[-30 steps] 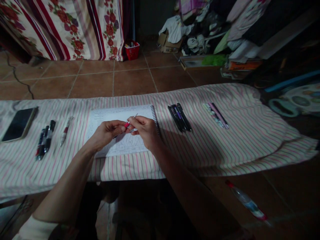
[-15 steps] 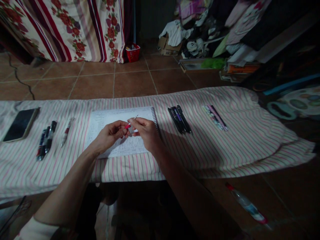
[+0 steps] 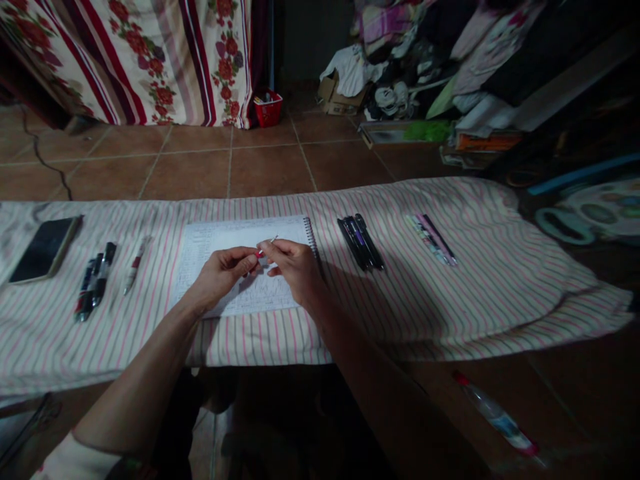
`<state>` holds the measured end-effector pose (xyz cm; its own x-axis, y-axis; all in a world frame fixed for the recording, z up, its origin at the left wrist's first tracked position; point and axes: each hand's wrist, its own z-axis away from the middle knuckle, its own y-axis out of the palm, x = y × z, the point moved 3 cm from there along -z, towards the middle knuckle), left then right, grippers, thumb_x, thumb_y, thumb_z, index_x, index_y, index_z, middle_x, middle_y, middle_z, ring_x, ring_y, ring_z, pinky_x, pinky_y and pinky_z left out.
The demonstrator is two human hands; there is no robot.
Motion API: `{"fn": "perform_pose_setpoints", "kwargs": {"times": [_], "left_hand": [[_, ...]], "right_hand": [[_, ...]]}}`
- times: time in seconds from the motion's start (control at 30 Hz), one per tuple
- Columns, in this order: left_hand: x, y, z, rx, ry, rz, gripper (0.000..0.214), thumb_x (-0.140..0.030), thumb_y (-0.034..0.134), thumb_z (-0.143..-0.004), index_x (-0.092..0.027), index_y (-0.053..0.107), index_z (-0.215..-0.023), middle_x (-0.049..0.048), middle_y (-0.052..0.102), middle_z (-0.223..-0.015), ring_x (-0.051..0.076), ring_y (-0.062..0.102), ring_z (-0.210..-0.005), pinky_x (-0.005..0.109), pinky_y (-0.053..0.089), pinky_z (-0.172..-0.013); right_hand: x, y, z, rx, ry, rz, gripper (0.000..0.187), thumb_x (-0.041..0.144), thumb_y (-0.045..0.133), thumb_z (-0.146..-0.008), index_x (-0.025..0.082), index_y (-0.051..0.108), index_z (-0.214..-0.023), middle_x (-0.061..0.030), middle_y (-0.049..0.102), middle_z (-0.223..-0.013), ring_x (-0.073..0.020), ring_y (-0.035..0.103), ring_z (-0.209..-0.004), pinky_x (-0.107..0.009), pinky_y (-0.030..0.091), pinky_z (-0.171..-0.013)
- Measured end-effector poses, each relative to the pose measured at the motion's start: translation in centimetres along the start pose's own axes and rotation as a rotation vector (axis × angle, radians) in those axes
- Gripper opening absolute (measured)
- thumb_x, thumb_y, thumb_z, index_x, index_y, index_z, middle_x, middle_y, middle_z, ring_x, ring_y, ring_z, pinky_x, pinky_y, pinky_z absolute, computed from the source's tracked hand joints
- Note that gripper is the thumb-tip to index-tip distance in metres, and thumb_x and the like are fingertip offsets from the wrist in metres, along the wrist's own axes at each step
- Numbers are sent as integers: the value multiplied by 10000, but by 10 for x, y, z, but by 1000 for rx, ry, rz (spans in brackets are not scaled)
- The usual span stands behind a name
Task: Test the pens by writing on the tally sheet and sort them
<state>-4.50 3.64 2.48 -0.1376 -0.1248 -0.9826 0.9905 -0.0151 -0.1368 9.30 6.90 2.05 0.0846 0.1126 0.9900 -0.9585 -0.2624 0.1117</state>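
My left hand [image 3: 223, 275] and my right hand [image 3: 293, 268] meet above a spiral notebook [image 3: 235, 235] with handwritten pages. Between their fingertips is a small red pen part [image 3: 260, 253] with a thin metal tip [image 3: 273, 240] pointing up and away. Both hands pinch it, and the fingers hide most of it. On the striped cloth [image 3: 415, 313], a phone [image 3: 45, 250], a few dark pens [image 3: 94, 283] and a white-and-red pen [image 3: 134, 265] lie left of the notebook. A bundle of black pens [image 3: 361, 243] and a bundle of slim pens [image 3: 433, 240] lie right of it.
The cloth lies on a low surface, with a plastic bottle [image 3: 495, 417] on the brown surface below its front edge. Beyond it are a tiled floor, a red basket [image 3: 267, 110], a floral striped fabric [image 3: 150, 60], and piled clothes and a cardboard box [image 3: 340, 97].
The whole scene sits slightly lower in the view than before. Both hands remain together on the red pen part, with only small shifts of the fingers.
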Motion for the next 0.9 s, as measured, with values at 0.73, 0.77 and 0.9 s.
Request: {"fn": "perform_pose_setpoints", "kwargs": {"times": [0.73,0.77,0.9], "left_hand": [[-5,3,1,-67,24,-11,250,-408,679,-724,-159,699,-739,-1,586,-619,106,487,-591,244,414,-584],[-6,3,1,-78,24,-8,246,-405,681,-724,-160,700,-732,-2,587,-619,104,486,-591,244,413,-585],[-6,3,1,-120,7,3,234,-387,699,-690,-162,716,-752,-3,591,-600,105,482,-575,249,407,-572]], "right_hand": [[-6,2,0,5,-111,67,303,456,584,-775,185,653,-658,16,558,-629,-94,530,-572,-183,456,-449],[-6,2,1,5,-114,66,301,452,584,-779,185,654,-659,15,559,-631,-93,528,-572,-182,453,-448],[-6,3,2,-3,-102,91,303,446,577,-790,187,662,-659,11,565,-618,-87,506,-550,-179,430,-436]]}}
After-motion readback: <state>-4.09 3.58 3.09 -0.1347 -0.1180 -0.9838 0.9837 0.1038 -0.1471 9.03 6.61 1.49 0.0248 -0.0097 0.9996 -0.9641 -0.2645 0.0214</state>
